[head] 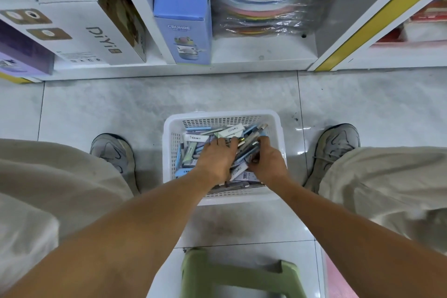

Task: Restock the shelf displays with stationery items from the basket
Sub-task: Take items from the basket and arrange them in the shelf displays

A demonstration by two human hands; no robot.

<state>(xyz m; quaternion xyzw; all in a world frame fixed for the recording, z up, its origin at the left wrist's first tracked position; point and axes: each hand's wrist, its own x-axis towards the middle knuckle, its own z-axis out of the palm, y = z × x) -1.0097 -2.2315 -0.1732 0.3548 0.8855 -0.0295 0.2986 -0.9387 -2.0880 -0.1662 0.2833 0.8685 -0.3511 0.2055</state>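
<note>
Both arms reach down into the white basket [222, 117] on the floor between the shoes. The left hand [216, 161] lies palm-down, fingers curled into the pens [251, 139]; the right hand [267, 164], just beside it, grips a bundle of them.

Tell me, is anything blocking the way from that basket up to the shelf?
Nothing visible does. Only bare floor tiles lie between the basket and the shelf. Both hands, left hand and right hand, are already among the pens.
</note>
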